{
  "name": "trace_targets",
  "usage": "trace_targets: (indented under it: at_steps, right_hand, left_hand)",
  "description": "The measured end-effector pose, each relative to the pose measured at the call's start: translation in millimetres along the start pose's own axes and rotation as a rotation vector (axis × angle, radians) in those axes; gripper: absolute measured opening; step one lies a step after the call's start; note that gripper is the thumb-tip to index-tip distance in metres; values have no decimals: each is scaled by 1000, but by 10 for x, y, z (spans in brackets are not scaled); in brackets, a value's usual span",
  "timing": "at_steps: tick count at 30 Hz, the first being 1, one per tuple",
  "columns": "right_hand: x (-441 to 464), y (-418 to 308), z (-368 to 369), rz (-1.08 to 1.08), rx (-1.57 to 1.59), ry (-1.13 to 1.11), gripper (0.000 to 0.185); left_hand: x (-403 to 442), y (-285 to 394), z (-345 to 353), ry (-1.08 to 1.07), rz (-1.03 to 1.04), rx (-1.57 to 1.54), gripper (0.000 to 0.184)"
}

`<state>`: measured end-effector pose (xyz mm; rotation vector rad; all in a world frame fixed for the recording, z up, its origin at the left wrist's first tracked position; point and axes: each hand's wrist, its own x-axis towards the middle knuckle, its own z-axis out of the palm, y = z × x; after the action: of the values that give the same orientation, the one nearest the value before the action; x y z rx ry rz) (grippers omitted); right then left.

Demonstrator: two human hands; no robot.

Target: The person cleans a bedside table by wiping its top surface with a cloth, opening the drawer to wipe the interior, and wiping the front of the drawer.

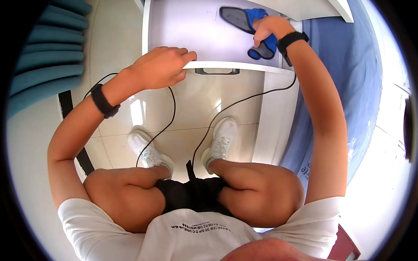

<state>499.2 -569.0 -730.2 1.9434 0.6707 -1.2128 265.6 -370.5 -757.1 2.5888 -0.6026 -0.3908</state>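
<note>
My left hand [162,67] is closed at the near left corner of the pulled-out white drawer [248,65], fingers over the top edge of its front and thumb below. Inside the drawer, toward its right side, my right hand [272,28] is closed around a blue and grey fabric item [237,19]. One grey, dark-edged flap reaches out to the left of the hand. A smaller grey part with a blue oval end shows below it. The palm hides the middle of the item, and its exact kind is unclear.
A dark drawer handle [217,71] sits on the drawer's front. Black cables [175,106] run from near both wrists down past my white shoes [221,139]. Blue fabric [322,87] hangs at the right, and teal folded fabric [52,61] at the left.
</note>
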Motion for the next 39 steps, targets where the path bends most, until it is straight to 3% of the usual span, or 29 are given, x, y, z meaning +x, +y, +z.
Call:
trace_targets:
  at_steps: [2, 4, 6, 8, 10, 14, 18, 20, 24, 28, 34, 36, 39]
  right_hand:
    - [155, 130, 85, 148, 59, 248, 86]
    - [332, 226, 199, 121, 52, 272, 92]
    - [327, 256, 229, -4, -8, 200, 92]
    - [187, 141, 169, -165, -161, -135, 86]
    - [200, 83, 250, -253, -236, -294, 81]
    - [222, 266, 275, -276, -53, -151, 75]
    - [415, 262, 238, 57, 176, 237, 76]
    - [390, 193, 214, 32, 139, 211, 74]
    - [92, 8, 289, -268, -154, -134, 64]
    - [-52, -132, 320, -400, -108, -229, 67]
    - [-10, -78, 246, -321, -164, -127, 62]
    - [34, 10, 203, -172, -187, -31, 65]
    - [57, -1, 84, -179, -216, -139, 66]
  left_hand:
    - [-18, 2, 6, 32, 15, 2, 25]
    - [-54, 8, 20, 59, 29, -7, 25]
    - [-45, 22, 8, 58, 12, 19, 24]
    - [-42, 9, 26, 57, 14, 29, 24]
    - [-49, -2, 44, 52, 19, 43, 24]
    - [-99, 33, 100, 137, 52, 133, 16]
    - [-90, 27, 126, 172, 67, 121, 16]
    - [-110, 6, 84, 117, 40, 124, 19]
    - [-121, -27, 104, 98, 38, 95, 22]
    - [-137, -39, 96, 160, 105, 94, 22]
    - [-91, -11, 113, 108, 47, 114, 22]
    - [-97, 14, 99, 95, 36, 112, 23]
    - [-80, 9, 83, 90, 27, 105, 24]
